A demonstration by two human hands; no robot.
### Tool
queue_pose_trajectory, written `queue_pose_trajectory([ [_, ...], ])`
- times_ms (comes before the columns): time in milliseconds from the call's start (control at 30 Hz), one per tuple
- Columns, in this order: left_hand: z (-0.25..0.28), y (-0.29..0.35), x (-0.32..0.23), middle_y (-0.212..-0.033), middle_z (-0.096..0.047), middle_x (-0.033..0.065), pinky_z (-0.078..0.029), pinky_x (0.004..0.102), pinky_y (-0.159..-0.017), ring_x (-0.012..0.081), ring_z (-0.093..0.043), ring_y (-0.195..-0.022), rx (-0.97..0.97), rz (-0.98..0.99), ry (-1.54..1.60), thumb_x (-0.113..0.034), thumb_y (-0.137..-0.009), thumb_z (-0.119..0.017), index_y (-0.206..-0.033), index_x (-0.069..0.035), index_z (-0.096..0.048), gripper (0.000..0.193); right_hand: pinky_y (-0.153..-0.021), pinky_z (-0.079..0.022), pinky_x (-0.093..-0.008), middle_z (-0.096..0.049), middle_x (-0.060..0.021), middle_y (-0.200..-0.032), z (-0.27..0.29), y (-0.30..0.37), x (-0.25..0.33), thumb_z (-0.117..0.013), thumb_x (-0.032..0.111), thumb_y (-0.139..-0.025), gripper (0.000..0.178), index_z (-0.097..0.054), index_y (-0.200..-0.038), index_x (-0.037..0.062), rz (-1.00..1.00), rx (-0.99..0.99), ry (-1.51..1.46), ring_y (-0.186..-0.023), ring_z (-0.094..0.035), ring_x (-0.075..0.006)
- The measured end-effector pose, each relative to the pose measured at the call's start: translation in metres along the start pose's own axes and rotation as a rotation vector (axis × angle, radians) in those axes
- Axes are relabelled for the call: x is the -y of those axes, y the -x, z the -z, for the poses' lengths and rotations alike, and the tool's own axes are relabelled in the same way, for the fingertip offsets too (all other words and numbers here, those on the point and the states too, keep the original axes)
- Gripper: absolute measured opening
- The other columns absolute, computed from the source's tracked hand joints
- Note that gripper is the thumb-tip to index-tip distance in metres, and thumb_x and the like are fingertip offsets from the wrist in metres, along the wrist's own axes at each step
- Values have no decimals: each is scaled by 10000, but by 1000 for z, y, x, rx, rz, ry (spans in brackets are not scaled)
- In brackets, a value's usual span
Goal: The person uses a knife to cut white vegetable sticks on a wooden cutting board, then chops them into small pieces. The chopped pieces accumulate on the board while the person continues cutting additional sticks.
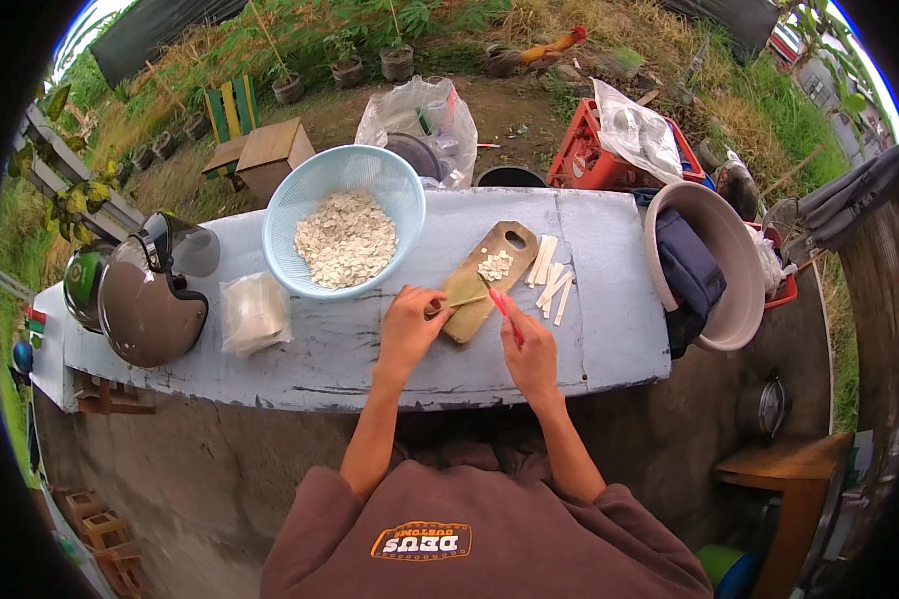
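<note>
On a wooden cutting board (467,325) lies a thin pale strip (465,300), pinched by my left hand (407,325). My right hand (530,357) grips a knife by its pink-red handle (504,308), its blade meeting the strip's right end. Small cut pale pieces (495,265) are heaped near the board's far end, below its handle hole. Several uncut strips (546,270) rest on the table right of the board. A light-blue plastic basket (417,214) at left holds many pale flat pieces (344,240).
The grey-blue table (425,376) also bears a clear bag of pale material (256,314) and a brown helmet (145,299) at left. A tilted beige tub (734,319) with a dark-blue bag (691,262) stands right. Beyond are a red crate (574,155) and a rooster (536,55).
</note>
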State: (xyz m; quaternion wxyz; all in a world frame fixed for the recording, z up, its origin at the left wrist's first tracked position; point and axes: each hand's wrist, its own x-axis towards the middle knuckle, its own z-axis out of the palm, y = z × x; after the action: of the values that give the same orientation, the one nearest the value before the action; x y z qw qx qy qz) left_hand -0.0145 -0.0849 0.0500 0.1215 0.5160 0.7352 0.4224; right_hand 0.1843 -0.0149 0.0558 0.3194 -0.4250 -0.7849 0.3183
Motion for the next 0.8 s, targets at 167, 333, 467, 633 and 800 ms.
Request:
queue_pose_trajectory([
  [167, -17, -5, -1, -893, -689, 46, -453, 389, -884, 250, -623, -942, 22, -81, -95, -170, -854, -779, -1014, -78, -755, 186, -675, -493, -433, -591, -154, -766, -6, 5, -3, -568, 133, -1026, 432, -610, -1447, 216, 3, 78, 64, -699, -612, -315],
  [333, -36, -11, -2, -904, -693, 46, -432, 404, -896, 250, -622, -964, -17, -165, -157, -187, -859, -772, -959, -94, -756, 138, -693, -500, -460, -608, -169, -817, -4, 8, -3, -561, 137, -1034, 441, -587, -1466, 218, 2, 90, 77, -732, -626, -357],
  [467, -43, -13, 4, -917, -687, 37, -427, 407, -896, 245, -610, -965, -70, -98, -212, -185, -869, -762, -930, -102, -753, 104, -699, -511, -471, -616, -169, -847, 4, 8, 3, -553, 136, -1037, 457, -568, -1482, 237, 1, 98, 125, -751, -636, -370],
  [633, -37, -14, -9, -903, -670, 30, -426, 409, -907, 240, -605, -958, -63, -73, -219, -192, -881, -749, -917, -104, -754, 95, -690, -518, -478, -613, -163, -852, 3, 9, 0, -539, 142, -1042, 462, -566, -1483, 277, 8, 139, 151, -752, -643, -375],
  [800, -44, -15, -7, -911, -675, 43, -450, 408, -893, 255, -610, -953, -89, -97, -206, -181, -877, -744, -924, -83, -752, 109, -681, -515, -486, -605, -164, -848, -1, 8, 2, -530, 158, -1048, 454, -564, -1482, 285, 25, 143, 147, -736, -637, -382],
])
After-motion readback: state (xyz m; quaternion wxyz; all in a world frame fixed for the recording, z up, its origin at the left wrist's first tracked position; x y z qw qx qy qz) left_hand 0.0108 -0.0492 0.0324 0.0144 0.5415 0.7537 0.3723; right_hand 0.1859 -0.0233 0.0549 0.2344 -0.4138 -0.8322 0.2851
